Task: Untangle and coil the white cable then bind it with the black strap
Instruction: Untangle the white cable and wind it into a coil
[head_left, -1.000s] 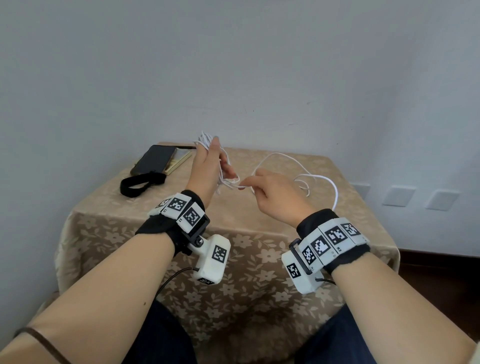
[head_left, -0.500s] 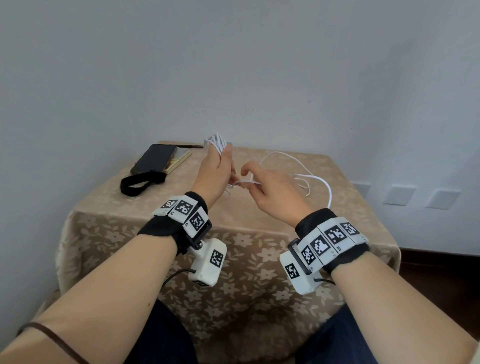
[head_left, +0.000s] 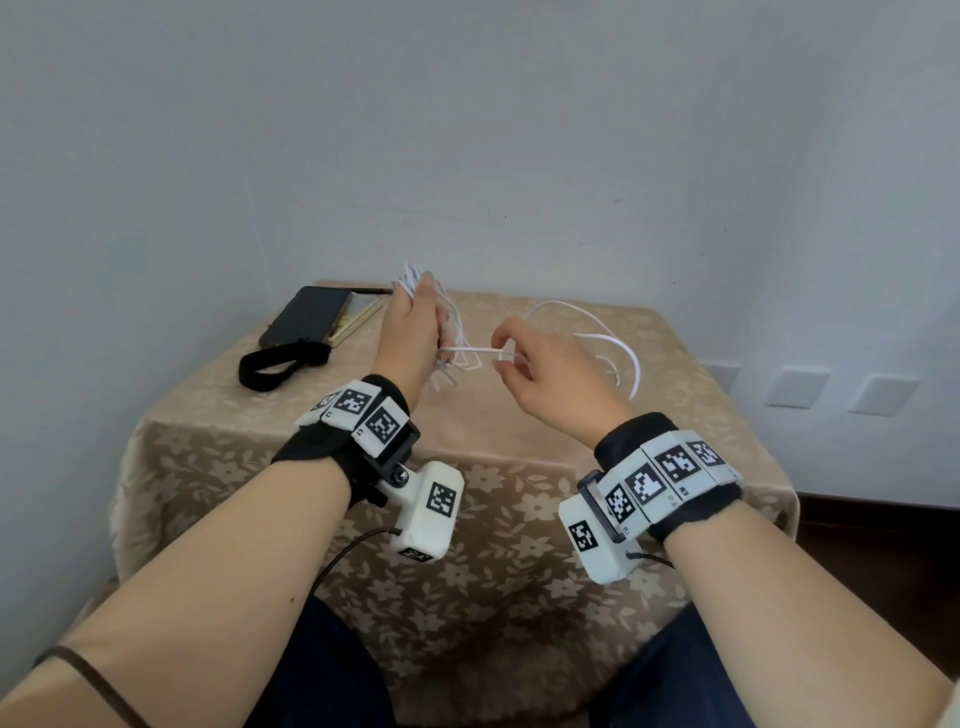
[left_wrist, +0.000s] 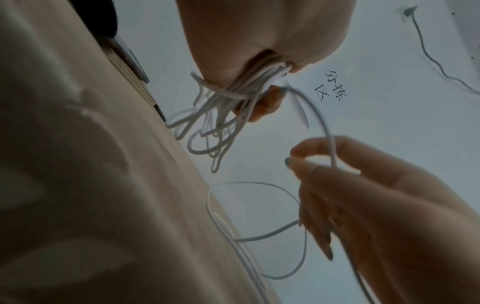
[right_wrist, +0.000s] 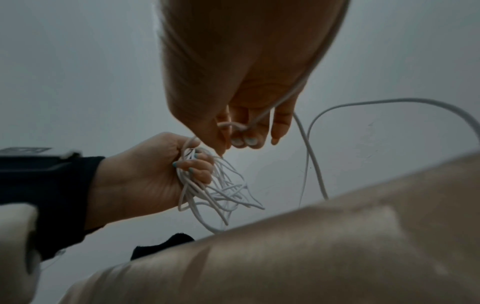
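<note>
Two hands busy: left hand (head_left: 415, 327) clamps thin white cable (head_left: 587, 332) loops so the coil holds; right hand (head_left: 540, 369) pinches the free run, feeding slack.

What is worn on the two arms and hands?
Bare forearms. Each wrist has a black fabric band with white square-code tiles and a white camera block with a thin black cable. A thin dark band circles the left forearm. Fingernails are painted pale blue.

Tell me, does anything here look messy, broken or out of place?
Nothing looks damaged. The white cable is only half tidied: the left hand grips a bunch of uneven loops, the right hand pinches one strand, and the rest trails over the table. The black strap lies unused beside a phone.
</note>
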